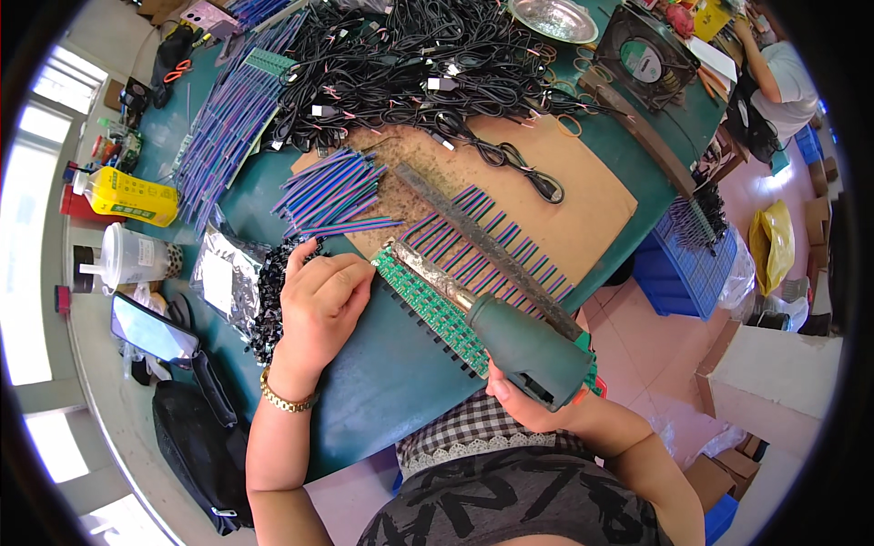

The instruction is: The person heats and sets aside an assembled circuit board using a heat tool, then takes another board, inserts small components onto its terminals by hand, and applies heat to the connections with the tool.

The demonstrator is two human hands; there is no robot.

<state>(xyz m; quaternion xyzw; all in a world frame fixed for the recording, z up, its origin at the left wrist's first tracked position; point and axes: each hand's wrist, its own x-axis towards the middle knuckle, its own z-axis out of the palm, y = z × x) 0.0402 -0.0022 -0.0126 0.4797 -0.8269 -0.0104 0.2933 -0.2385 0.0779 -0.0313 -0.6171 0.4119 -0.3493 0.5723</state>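
Note:
My right hand [528,400] is wrapped round a dark green tool with a metal barrel [533,350]. Its barrel slants up and left, over a green circuit board strip [432,314] with a row of black parts along its near edge. Close to the strip's far left end is my left hand [323,296], its fingers curled together; what they pinch, if anything, is hidden. Short blue-purple ribbon wires [523,264] stick out in a row beyond the strip, and a long dark metal bar [492,250] lies across them. A loose pile of similar wires [332,191] sits past my left hand.
Black cables [391,73] are heaped at the back, with one bundle on the brown board [592,191]. Small black parts [271,305] and a clear bag [223,273] lie left, near a yellow bottle [137,196] and a phone [153,326]. A fan [642,59] stands far right; another person [783,82] sits beyond.

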